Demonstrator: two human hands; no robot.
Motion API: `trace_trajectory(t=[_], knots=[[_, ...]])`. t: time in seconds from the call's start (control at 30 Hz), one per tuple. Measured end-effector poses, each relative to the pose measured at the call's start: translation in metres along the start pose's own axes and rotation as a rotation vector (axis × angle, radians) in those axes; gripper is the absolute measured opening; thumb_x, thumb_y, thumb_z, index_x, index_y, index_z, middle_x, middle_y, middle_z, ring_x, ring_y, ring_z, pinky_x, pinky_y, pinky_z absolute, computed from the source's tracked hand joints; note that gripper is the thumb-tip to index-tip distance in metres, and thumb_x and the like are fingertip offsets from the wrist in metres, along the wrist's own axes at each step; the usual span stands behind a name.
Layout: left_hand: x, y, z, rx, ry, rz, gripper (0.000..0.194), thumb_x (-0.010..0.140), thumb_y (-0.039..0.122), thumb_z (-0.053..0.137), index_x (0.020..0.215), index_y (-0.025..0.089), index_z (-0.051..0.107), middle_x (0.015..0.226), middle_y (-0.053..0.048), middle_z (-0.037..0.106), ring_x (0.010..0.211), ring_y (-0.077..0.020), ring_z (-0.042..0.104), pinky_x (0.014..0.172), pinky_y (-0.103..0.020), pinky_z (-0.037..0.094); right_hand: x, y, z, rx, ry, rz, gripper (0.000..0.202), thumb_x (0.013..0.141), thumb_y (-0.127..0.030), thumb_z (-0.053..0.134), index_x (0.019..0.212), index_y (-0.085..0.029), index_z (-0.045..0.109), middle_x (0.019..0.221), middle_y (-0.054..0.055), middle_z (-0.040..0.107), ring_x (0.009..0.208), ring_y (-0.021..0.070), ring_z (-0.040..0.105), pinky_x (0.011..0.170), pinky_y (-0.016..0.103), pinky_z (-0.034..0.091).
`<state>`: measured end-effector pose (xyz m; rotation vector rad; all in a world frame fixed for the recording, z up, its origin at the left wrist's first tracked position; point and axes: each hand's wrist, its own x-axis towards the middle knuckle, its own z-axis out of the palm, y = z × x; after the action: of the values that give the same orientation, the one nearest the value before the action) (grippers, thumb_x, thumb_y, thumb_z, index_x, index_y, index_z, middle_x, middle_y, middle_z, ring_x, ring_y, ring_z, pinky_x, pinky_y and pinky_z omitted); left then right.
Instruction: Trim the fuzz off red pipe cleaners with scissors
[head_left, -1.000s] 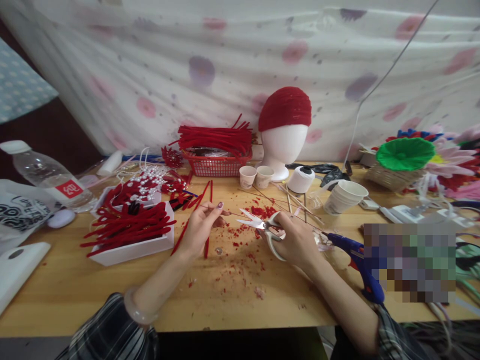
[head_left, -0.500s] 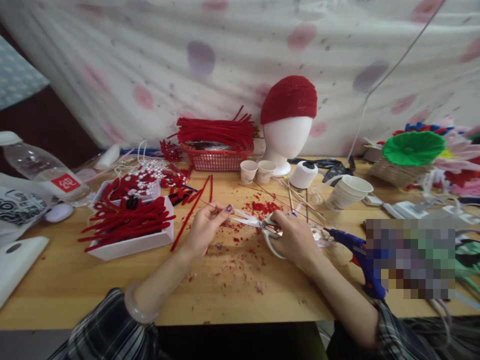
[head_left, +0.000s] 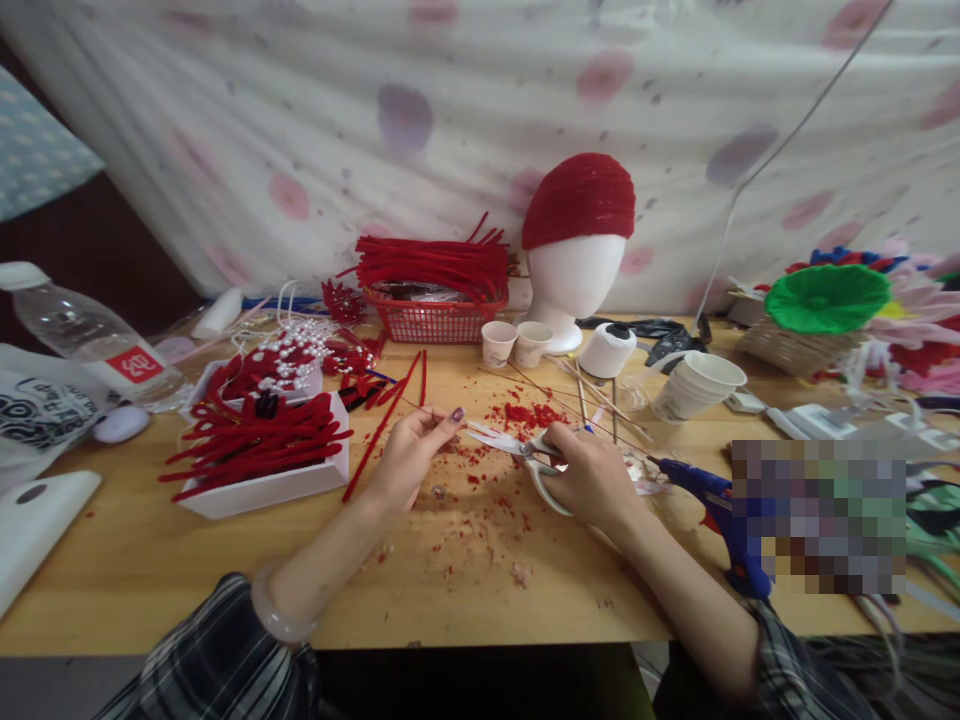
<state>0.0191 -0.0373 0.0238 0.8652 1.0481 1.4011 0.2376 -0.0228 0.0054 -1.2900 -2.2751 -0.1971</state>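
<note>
My right hand [head_left: 592, 475] grips a pair of scissors [head_left: 538, 470] with pale handles, fingers through the loops. Their blades point left, slightly apart, with the tips close to my left fingertips. My left hand [head_left: 412, 450] is closed in a pinch of thumb and forefinger on a thin wire [head_left: 409, 403] that sticks out to the upper left. Whatever else lies between those fingers is too small to make out. Red fuzz clippings [head_left: 529, 413] are scattered on the wooden table [head_left: 337, 590] below and beyond the blades.
To the left, a white box [head_left: 277, 490] holds red fuzzy stems. Behind stand a red basket [head_left: 442, 320] of more stems, a foam head [head_left: 574, 275] in a red cap, paper cups [head_left: 499, 343] and a thread spool [head_left: 606, 350]. A blue glue gun [head_left: 705, 485] lies right.
The scissor blades look a little closer together than before. Both hands stay in nearly the same place, and the view has shifted very slightly.
</note>
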Motion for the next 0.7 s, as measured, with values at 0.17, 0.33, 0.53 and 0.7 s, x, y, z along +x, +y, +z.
trace_trajectory(t=[0.17,0.33,0.53,0.7], knots=[[0.0000,0.0001,-0.0001,-0.001,-0.014,-0.001,0.026,0.060,0.035,0.079,0.064,0.014,0.064,0.064,0.001,0.058,0.060,-0.0088,0.049,0.060,-0.022,0.040,-0.0008,0.0003,-0.0001,-0.014,0.011,0.010,0.030,0.082,-0.044,0.052,0.063,-0.021,0.046,0.055,0.001,0.056,0.051,0.0132,0.047,0.052,0.026,0.024],[0.0017,-0.0023,-0.0018,-0.005,-0.013,0.006,0.026,0.062,0.036,0.078,0.066,0.015,0.063,0.066,0.002,0.058,0.060,-0.0081,0.049,0.061,-0.021,0.040,-0.0003,-0.0011,-0.0022,-0.014,-0.002,0.037,0.027,0.079,-0.043,0.054,0.066,-0.021,0.047,0.056,0.001,0.056,0.051,0.0133,0.048,0.051,0.025,0.023],[0.0028,-0.0058,-0.0036,0.010,-0.033,0.036,0.026,0.064,0.037,0.077,0.067,0.015,0.064,0.066,0.003,0.059,0.062,-0.0077,0.050,0.061,-0.020,0.039,0.0003,-0.0020,-0.0026,0.018,-0.086,0.038,0.026,0.080,-0.045,0.053,0.071,-0.022,0.045,0.061,0.001,0.059,0.055,0.0144,0.050,0.053,0.025,0.024],[0.0028,-0.0068,-0.0044,0.003,-0.026,0.034,0.025,0.064,0.037,0.078,0.068,0.015,0.065,0.066,0.002,0.059,0.062,-0.0079,0.050,0.061,-0.021,0.039,-0.0003,-0.0018,-0.0022,0.016,-0.081,0.051,0.029,0.079,-0.046,0.054,0.069,-0.021,0.045,0.060,0.001,0.059,0.054,0.0140,0.050,0.052,0.024,0.024]])
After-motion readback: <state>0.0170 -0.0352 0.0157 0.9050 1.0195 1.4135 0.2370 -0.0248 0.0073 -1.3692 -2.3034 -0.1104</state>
